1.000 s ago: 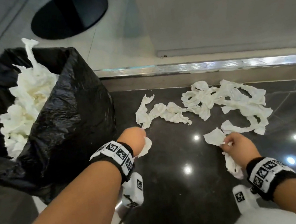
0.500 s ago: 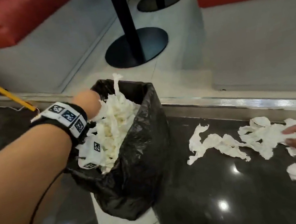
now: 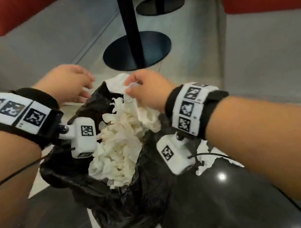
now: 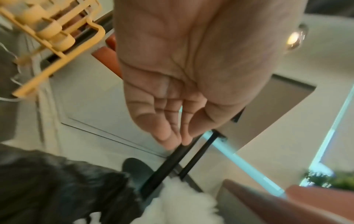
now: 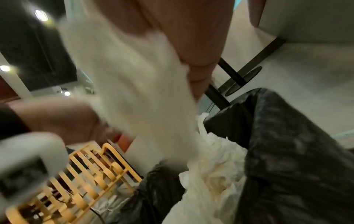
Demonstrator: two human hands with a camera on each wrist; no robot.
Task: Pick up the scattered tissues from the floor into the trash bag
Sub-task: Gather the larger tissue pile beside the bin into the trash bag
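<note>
While the left hand [image 3: 70, 83] hangs empty and relaxed, the right hand [image 3: 147, 88] clutches tissues [image 3: 119, 83] over the trash bag [image 3: 133, 211].

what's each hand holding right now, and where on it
The right hand grips a tissue by its bunched end, over the trash bag. The left hand holds nothing; its palm is bare in the left wrist view.
</note>
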